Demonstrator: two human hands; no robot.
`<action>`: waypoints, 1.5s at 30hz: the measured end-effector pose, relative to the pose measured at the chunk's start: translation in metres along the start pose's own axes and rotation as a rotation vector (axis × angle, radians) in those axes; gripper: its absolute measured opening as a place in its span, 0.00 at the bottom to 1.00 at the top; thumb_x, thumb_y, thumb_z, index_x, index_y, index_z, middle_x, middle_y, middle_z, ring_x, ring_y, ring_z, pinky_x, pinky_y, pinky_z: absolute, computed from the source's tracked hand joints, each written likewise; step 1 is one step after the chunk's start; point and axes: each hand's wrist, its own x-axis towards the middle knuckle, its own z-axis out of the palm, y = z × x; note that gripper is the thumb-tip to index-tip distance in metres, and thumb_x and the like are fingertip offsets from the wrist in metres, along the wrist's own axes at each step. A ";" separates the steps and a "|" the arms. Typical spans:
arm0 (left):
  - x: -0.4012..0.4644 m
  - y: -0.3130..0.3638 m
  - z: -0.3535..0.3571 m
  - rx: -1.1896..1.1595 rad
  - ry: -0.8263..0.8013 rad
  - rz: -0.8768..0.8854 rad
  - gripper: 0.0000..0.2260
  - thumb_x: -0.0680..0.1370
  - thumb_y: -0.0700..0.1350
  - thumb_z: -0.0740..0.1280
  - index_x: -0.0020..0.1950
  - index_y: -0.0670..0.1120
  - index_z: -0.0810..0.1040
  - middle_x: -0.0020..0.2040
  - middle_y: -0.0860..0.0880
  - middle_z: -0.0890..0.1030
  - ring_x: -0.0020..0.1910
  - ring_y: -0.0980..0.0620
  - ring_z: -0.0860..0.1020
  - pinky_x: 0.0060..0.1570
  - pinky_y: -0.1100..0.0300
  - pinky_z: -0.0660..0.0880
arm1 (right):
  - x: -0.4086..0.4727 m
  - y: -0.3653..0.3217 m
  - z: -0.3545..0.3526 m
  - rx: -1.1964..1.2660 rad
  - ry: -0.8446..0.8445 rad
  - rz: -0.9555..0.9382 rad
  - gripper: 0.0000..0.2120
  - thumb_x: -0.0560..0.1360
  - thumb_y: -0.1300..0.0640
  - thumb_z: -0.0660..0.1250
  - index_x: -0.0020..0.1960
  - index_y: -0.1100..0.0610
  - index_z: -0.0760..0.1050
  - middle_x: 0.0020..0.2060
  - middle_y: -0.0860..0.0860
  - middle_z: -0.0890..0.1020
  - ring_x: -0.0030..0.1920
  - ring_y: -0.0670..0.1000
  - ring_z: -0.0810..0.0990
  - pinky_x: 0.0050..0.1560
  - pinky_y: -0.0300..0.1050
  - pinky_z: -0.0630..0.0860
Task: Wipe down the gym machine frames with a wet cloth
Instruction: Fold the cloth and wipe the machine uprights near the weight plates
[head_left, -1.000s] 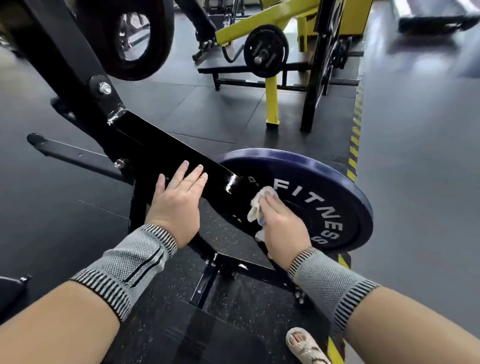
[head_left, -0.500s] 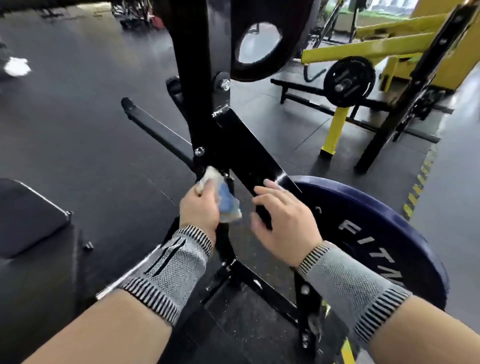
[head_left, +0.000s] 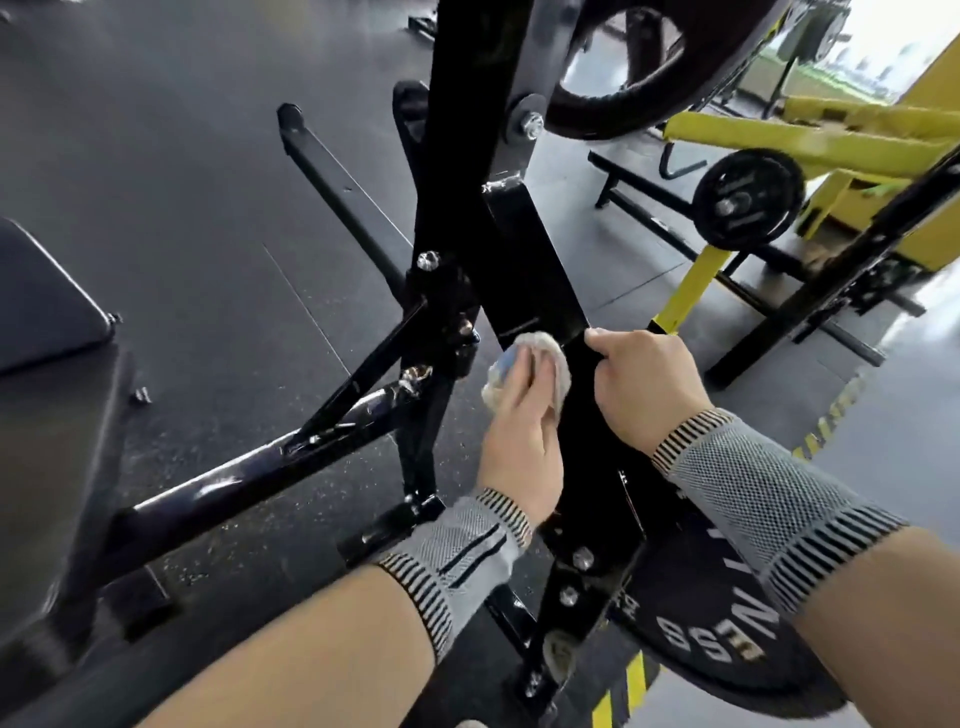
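Left hand (head_left: 524, 441) is closed around a bunched grey cloth (head_left: 530, 351) with a blue patch and presses it against the left face of the sloping black frame bar (head_left: 535, 280). Right hand (head_left: 644, 387) grips the same bar from its right edge, fingers curled over it, just beside the cloth. Both wrists carry grey knitted bands. Below the hands, the bar runs down to a bolted joint beside a dark weight plate (head_left: 727, 623) with white lettering. A yellow machine (head_left: 810, 135) stands well apart on the dark rubber floor (head_left: 182, 182).
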 end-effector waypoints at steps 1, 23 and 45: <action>0.017 0.006 -0.010 0.011 0.060 0.003 0.27 0.82 0.35 0.56 0.78 0.53 0.54 0.75 0.64 0.49 0.69 0.71 0.48 0.60 0.86 0.46 | 0.000 0.001 0.000 0.002 -0.004 -0.014 0.17 0.75 0.63 0.57 0.60 0.56 0.77 0.53 0.56 0.83 0.54 0.61 0.78 0.56 0.52 0.74; -0.054 0.002 0.031 0.049 -0.114 -0.107 0.30 0.81 0.35 0.56 0.79 0.51 0.47 0.75 0.64 0.44 0.63 0.55 0.74 0.49 0.82 0.64 | -0.011 0.004 0.002 -0.021 0.032 -0.137 0.11 0.74 0.64 0.57 0.54 0.60 0.73 0.46 0.55 0.81 0.47 0.62 0.78 0.40 0.45 0.62; 0.076 0.008 -0.023 0.022 0.408 -0.081 0.26 0.80 0.34 0.57 0.77 0.51 0.61 0.75 0.52 0.64 0.74 0.57 0.61 0.63 0.78 0.52 | -0.010 0.000 0.001 0.026 0.012 -0.123 0.03 0.75 0.63 0.56 0.47 0.57 0.67 0.47 0.52 0.80 0.48 0.60 0.78 0.41 0.45 0.64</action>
